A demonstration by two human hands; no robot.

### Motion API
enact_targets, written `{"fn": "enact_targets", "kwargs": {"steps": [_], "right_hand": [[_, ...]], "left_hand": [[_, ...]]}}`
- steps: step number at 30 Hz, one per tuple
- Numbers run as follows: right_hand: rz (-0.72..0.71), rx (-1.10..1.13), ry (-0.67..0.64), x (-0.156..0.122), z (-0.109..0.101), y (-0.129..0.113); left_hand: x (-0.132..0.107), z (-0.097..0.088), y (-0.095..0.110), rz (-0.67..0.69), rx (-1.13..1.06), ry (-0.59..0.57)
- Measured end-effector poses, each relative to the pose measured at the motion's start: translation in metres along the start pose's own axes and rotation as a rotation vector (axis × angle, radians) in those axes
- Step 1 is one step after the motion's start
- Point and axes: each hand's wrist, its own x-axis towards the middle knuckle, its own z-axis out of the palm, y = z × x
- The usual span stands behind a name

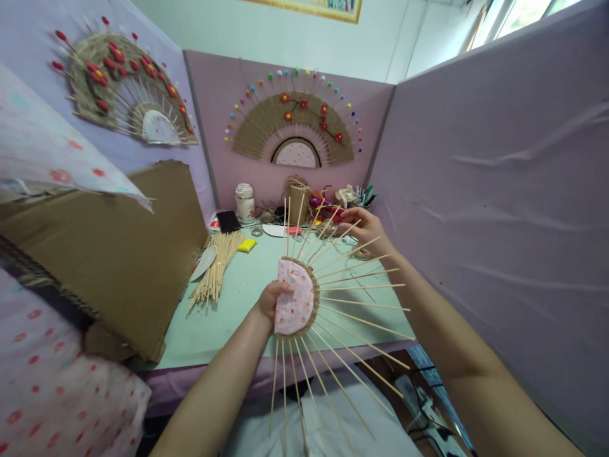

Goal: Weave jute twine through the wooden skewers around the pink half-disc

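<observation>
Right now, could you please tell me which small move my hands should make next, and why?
Perhaps bring the right hand in to start a band across the bare sticks: the left hand holds their pink base, and the fan on the back wall carries a brown band across its own.

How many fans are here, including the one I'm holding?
3: a red-tipped fan on the left partition, a ball-tipped fan on the back partition, and the bare-ribbed fan in your left hand. Others may hide behind the cardboard.
</observation>
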Motion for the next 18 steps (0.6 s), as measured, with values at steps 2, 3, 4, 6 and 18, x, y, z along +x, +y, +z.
{"fn": "enact_targets", "kwargs": {"steps": [2, 3, 4, 6, 18], "right_hand": [[-0.012, 0.004, -0.091, -0.001, -0.011, -0.019], [-0.019, 0.012, -0.13, -0.002, -0.016, -0.027], [-0.033, 0.018, -0.157, -0.002, -0.019, -0.035], [-0.082, 0.015, -0.161, 0.0, -0.021, -0.046], [-0.117, 0.061, -0.073, 0.032, -0.008, -0.035]], "left_hand": [[0.0, -0.002, 0.0, -0.004, -0.007, 0.007], [0.0, -0.003, 0.0, -0.015, -0.003, 0.006], [0.0, -0.005, 0.0, -0.03, 0.005, 0.001], [0.0, -0.007, 0.0, -0.058, 0.015, -0.009], [0.001, -0.006, -0.003, -0.102, 0.024, -0.044]]}}
